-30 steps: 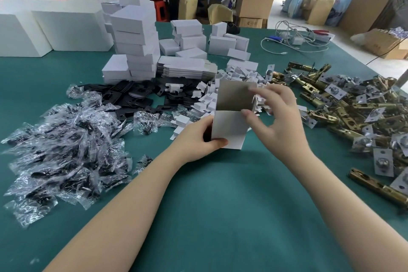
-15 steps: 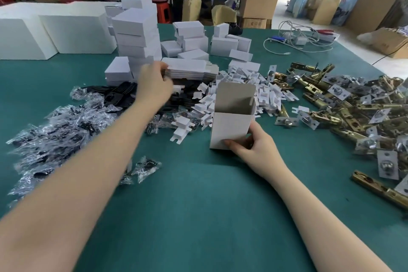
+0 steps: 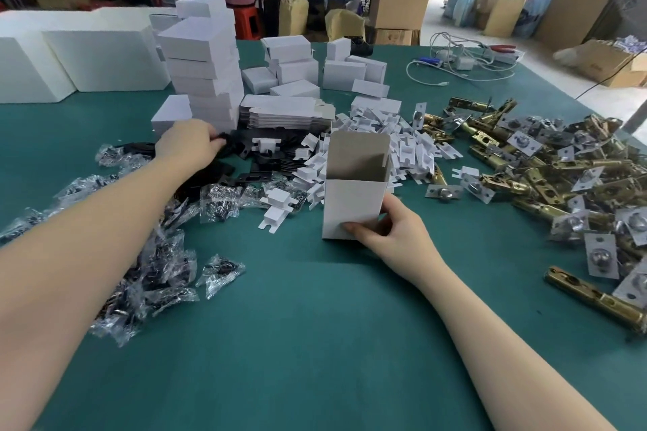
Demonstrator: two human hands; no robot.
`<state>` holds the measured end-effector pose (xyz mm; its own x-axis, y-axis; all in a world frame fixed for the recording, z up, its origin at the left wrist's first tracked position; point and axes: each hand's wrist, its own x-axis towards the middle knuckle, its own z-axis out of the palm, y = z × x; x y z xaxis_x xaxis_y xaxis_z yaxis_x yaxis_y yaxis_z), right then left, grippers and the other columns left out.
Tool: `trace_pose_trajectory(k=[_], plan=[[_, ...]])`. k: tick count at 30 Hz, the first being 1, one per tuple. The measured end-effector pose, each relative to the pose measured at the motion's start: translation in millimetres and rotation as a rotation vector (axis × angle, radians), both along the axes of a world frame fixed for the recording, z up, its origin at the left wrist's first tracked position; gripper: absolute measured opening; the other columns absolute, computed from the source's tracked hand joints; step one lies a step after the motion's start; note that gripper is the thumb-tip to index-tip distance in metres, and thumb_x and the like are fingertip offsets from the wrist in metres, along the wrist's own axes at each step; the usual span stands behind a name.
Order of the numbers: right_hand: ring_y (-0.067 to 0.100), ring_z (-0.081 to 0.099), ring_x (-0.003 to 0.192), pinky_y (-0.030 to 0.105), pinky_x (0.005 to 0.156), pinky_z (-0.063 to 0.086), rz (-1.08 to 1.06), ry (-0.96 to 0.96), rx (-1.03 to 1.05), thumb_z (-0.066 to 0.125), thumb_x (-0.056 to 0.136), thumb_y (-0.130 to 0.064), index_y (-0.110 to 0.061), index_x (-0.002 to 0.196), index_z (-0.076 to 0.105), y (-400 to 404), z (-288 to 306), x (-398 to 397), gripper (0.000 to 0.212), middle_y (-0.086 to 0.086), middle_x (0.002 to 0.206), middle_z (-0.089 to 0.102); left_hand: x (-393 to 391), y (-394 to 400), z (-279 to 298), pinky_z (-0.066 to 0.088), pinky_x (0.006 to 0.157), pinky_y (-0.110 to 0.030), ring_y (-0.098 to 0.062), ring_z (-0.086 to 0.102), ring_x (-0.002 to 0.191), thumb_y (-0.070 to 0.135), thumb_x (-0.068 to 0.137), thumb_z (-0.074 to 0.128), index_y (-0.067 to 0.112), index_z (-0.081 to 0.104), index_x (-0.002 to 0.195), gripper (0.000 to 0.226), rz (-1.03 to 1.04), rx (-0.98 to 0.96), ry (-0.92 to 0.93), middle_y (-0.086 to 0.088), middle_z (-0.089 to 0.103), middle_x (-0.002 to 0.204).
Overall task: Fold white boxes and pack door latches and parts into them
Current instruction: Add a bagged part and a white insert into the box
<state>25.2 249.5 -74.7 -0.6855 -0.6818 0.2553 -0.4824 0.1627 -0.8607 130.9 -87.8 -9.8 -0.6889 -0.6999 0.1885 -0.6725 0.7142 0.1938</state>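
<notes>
gripping the upright open white box [image 3: 353,206] is the right hand [image 3: 392,234]; left hand [image 3: 189,143] fingers curl onto black parts [image 3: 245,147], grasp unclear.

We see a matt white card box [image 3: 353,206] with a grey-brown raw inside. The table [image 3: 315,343] is covered in smooth matt green. The latches [image 3: 546,182] are shiny brass-coloured metal, the bags [image 3: 157,255] crinkled glossy clear plastic, the inserts [image 3: 395,140] white card, the plates [image 3: 259,157] matt black.
</notes>
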Motion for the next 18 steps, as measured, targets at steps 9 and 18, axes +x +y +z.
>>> trace_pose_trajectory(k=[9,18], plan=[[0.001,0.05,0.056,0.009,0.055,0.04,-0.005,-0.024,0.007,0.08,0.079,-0.035,-0.045,0.095,0.058,1,0,0,0.028,-0.03,0.07,0.058,-5,17,7,0.055,0.066,-0.028,-0.01,0.069,0.081,0.025,0.096,0.062,0.014,0.063,0.116,0.022,0.005,0.906,0.534,-0.002,0.073,0.093],[0.001,0.051,0.055,0.01,0.053,0.039,-0.009,-0.051,0.008,0.08,0.079,-0.035,-0.039,0.098,0.061,2,0,0,0.027,-0.028,0.067,0.058,-2,11,-4,0.057,0.061,-0.026,-0.014,0.063,0.091,0.024,0.084,0.077,0.011,0.07,0.114,0.034,0.0,0.586,0.412,0.0,0.065,0.106]])
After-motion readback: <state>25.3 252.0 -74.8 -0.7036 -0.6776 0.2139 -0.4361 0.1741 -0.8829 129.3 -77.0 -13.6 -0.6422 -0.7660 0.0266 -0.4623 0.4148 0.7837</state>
